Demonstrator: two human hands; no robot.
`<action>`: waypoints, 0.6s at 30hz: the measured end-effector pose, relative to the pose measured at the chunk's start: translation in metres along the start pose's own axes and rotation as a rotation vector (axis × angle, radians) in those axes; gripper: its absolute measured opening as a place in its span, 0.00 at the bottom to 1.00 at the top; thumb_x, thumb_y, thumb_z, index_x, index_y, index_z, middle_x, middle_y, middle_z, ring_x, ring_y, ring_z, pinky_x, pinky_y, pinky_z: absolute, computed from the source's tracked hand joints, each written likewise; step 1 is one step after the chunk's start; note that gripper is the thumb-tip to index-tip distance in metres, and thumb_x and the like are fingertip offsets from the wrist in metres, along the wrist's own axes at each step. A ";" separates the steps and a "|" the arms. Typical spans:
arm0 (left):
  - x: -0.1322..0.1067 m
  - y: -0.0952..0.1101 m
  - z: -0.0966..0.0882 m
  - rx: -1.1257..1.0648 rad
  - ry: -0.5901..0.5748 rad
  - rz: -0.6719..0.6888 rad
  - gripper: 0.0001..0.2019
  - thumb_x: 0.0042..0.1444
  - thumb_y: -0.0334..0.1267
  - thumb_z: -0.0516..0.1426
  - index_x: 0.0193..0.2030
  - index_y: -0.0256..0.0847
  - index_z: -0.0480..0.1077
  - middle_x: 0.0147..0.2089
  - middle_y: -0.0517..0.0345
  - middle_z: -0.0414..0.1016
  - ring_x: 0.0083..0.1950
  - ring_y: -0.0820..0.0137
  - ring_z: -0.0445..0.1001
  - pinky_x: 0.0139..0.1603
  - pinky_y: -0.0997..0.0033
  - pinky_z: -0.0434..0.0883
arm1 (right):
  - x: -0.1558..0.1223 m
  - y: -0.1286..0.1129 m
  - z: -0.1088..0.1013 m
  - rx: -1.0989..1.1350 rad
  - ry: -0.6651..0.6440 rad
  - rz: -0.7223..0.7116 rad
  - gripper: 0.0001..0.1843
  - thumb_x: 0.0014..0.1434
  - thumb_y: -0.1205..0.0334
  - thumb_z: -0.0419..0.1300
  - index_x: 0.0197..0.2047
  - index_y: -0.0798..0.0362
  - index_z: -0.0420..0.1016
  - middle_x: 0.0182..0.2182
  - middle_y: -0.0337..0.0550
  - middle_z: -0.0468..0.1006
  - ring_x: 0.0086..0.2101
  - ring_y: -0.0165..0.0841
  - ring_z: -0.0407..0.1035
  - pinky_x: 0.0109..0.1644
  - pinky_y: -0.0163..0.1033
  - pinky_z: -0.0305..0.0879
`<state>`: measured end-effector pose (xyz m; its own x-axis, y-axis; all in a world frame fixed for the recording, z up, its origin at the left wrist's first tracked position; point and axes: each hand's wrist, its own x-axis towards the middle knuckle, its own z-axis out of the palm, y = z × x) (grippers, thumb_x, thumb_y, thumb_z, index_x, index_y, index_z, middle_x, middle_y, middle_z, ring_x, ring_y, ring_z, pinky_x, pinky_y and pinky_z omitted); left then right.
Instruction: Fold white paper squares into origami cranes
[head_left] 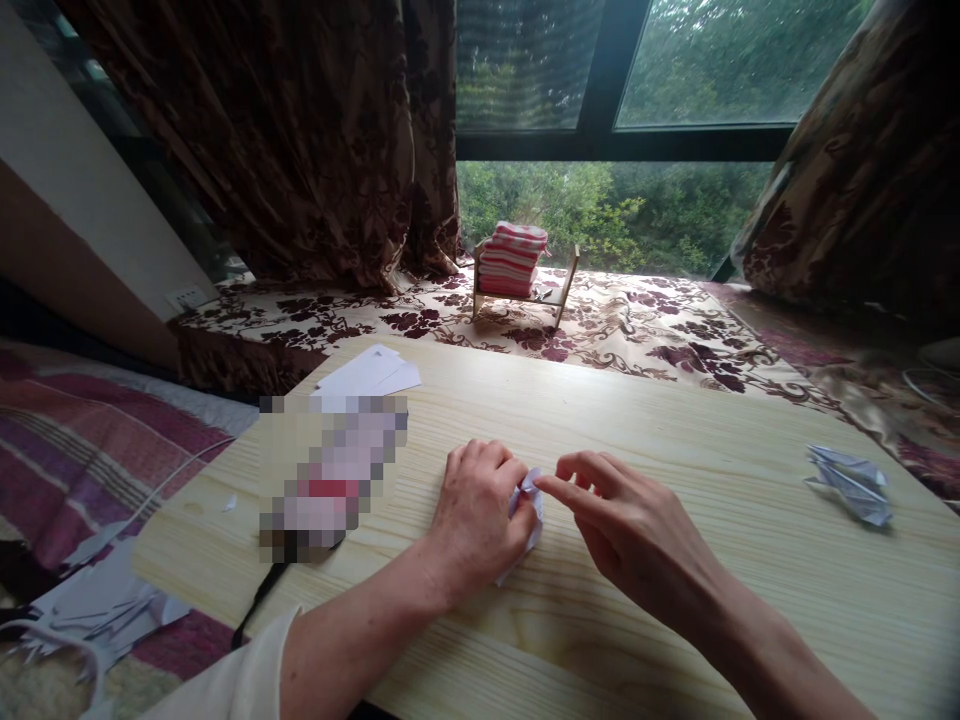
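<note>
Near the middle of the wooden table, my left hand (pixel 487 510) presses and grips a small folded piece of white paper (pixel 534 535), its fingers curled and thumb lying over the sheet. Most of the paper is hidden under that hand. From the right, my right hand (pixel 622 510) reaches in with bent fingers, and its index fingertip meets the raised upper corner of the paper. The right thumb is mostly out of sight behind the fingers. At the table's right side lies another folded white paper piece (pixel 851 485), apart from both hands.
Flat white sheets (pixel 367 375) lie at the table's back left, with a pixelated object (pixel 334 480) nearer me. Paper scraps (pixel 112 600) and a white cable sit beside the left edge. Behind the table (pixel 675 420), a small wooden stand (pixel 566 285) holds striped red-and-white cloths (pixel 510 260).
</note>
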<state>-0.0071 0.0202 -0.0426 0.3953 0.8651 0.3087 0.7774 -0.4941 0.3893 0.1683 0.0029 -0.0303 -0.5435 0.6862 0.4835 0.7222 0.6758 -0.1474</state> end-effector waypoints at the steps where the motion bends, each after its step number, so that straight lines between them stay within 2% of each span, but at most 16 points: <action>1: 0.000 0.000 0.000 -0.003 0.002 -0.002 0.01 0.53 0.34 0.55 0.32 0.41 0.67 0.38 0.57 0.69 0.44 0.65 0.64 0.47 0.62 0.60 | 0.000 -0.001 0.001 0.003 -0.011 0.001 0.19 0.60 0.75 0.48 0.47 0.50 0.74 0.37 0.47 0.73 0.32 0.32 0.67 0.33 0.36 0.65; 9: 0.000 0.000 0.001 -0.001 0.005 -0.007 0.01 0.52 0.35 0.56 0.32 0.42 0.66 0.37 0.58 0.69 0.43 0.64 0.63 0.46 0.62 0.61 | 0.001 -0.005 0.003 0.046 -0.042 0.026 0.17 0.60 0.75 0.48 0.46 0.52 0.73 0.37 0.48 0.74 0.33 0.32 0.67 0.34 0.36 0.66; 13: 0.000 0.000 0.001 -0.010 0.006 -0.012 0.02 0.51 0.33 0.56 0.31 0.42 0.65 0.37 0.58 0.69 0.43 0.65 0.63 0.46 0.62 0.61 | 0.001 -0.005 0.002 0.046 -0.036 0.041 0.17 0.59 0.75 0.48 0.41 0.51 0.75 0.35 0.47 0.74 0.33 0.32 0.68 0.33 0.36 0.65; 18: -0.001 0.000 0.000 0.024 -0.001 -0.002 0.02 0.53 0.34 0.56 0.32 0.42 0.65 0.39 0.57 0.68 0.44 0.64 0.63 0.47 0.61 0.60 | -0.001 0.000 0.002 0.066 0.042 0.120 0.18 0.61 0.73 0.48 0.50 0.53 0.71 0.40 0.49 0.74 0.36 0.34 0.69 0.37 0.38 0.67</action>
<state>-0.0071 0.0196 -0.0429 0.3942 0.8664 0.3066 0.7898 -0.4899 0.3690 0.1684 0.0028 -0.0332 -0.4352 0.7525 0.4942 0.7505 0.6065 -0.2626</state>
